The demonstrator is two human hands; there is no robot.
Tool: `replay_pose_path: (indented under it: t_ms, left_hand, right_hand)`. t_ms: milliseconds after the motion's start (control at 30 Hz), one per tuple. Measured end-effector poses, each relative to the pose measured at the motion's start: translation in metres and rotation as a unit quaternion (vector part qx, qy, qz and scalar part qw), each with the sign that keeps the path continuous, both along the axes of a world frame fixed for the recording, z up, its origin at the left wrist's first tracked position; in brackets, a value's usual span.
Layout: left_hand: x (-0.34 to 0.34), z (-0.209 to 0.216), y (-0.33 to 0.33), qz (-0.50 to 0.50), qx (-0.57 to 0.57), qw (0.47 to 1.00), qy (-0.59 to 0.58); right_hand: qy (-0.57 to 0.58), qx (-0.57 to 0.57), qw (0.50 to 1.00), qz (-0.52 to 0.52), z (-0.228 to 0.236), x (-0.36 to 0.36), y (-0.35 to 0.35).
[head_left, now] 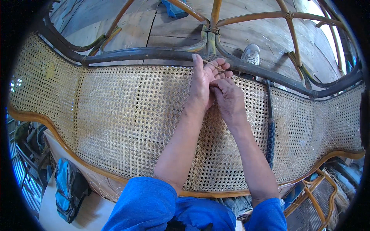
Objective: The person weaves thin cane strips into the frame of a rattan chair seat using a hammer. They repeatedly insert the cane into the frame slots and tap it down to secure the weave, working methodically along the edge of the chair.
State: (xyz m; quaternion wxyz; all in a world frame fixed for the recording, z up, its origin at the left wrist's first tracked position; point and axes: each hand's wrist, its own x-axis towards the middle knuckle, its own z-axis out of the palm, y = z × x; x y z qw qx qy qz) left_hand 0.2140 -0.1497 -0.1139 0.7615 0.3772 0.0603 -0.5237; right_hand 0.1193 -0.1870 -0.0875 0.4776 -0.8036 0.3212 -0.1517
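A long panel of woven cane webbing (pixel 111 104) stretches across in front of me in a rattan frame. My left hand (pixel 202 82) is over its far edge, palm up, thumb stretched out and fingers apart. Across those fingers lies a thin cane strand (pixel 216 67). Against the left palm, my right hand (pixel 230 101) is closed in a pinch; what its fingertips grip is hidden. To the right of my hands, a hammer (pixel 271 142) with a dark handle rests on the webbing, its head against the dark far rail (pixel 154 54).
Rattan legs and braces (pixel 214 17) rise beyond the rail over a plank floor. A shoe (pixel 251 54) shows past the rail. At lower left sits a blue and black backpack (pixel 67 190); at lower right is another rattan frame (pixel 314 202) with loose fibres beside it.
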Motion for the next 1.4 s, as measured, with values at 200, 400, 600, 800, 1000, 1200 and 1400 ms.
replay_pose_path:
  t_ms: [200, 400, 600, 800, 1000, 1200, 1400]
  left_hand:
    - [-0.003, 0.002, 0.0, -0.006, 0.078, 0.975, -0.21]
    - [0.001, 0.014, 0.003, -0.058, 0.293, 0.862, -0.41]
    - [-0.006, 0.01, 0.001, -0.009, 0.292, 0.782, -0.55]
    - [-0.006, -0.007, -0.003, 0.043, 0.282, 0.722, -0.63]
    - [-0.006, -0.007, -0.003, 0.018, 0.302, 0.726, -0.618]
    - [-0.007, -0.008, -0.005, 0.014, 0.31, 0.729, -0.61]
    - [-0.008, -0.008, -0.005, 0.021, 0.321, 0.723, -0.611]
  right_hand:
    - [-0.065, 0.198, 0.966, -0.151, -0.01, -0.017, -0.038]
    - [-0.12, 0.313, 0.924, -0.181, 0.0, -0.024, -0.054]
    - [-0.04, 0.051, 0.987, -0.148, -0.026, -0.025, -0.068]
    - [0.027, -0.049, 0.993, -0.106, -0.036, -0.027, -0.075]
    - [0.066, -0.088, 0.991, -0.082, -0.034, -0.022, -0.07]
    - [0.021, -0.174, 0.982, -0.076, -0.042, -0.022, -0.064]
    - [0.014, -0.248, 0.967, -0.052, -0.043, -0.022, -0.061]
